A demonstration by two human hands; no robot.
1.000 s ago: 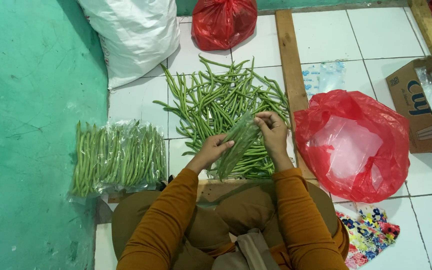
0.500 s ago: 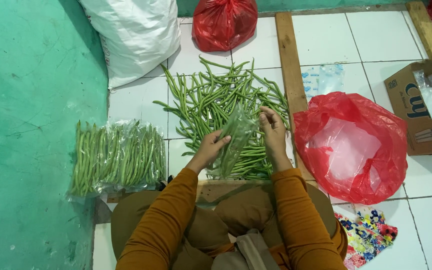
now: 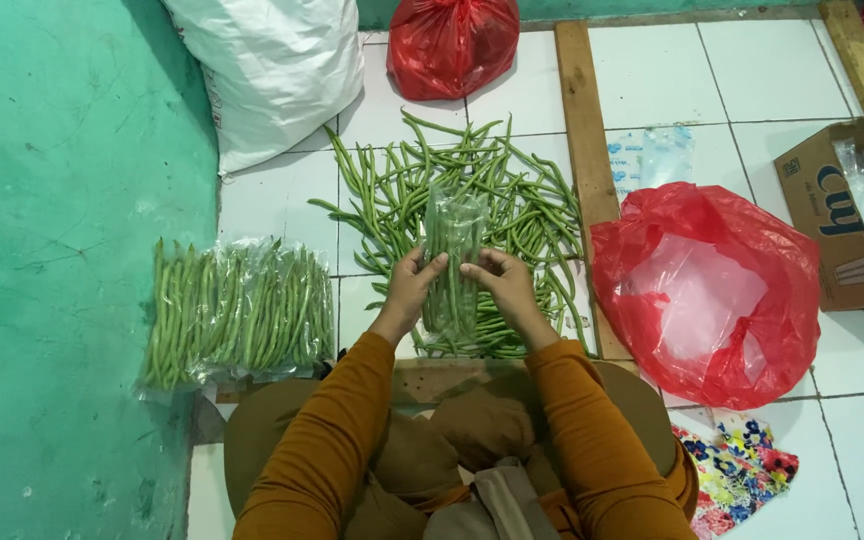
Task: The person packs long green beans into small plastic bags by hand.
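Both hands' grip (image 3: 457, 280), clear bean bag (image 3: 452, 235)

the person is wearing a long-sleeved top in a warm mustard-orange — the sleeves are covering both arms down to the wrists, fitting closely and creasing softly at the elbows. the left hand (image 3: 412, 290) and right hand (image 3: 504, 288) are showing bare beyond the cuffs, wearing no gloves. over the lap the person is wearing loose olive-brown fabric, bunching into rounded folds over the knees. a paler, khaki-coloured strip of cloth — possibly a strap or the end of a scarf — is hanging down at the middle of the body near the bottom edge.
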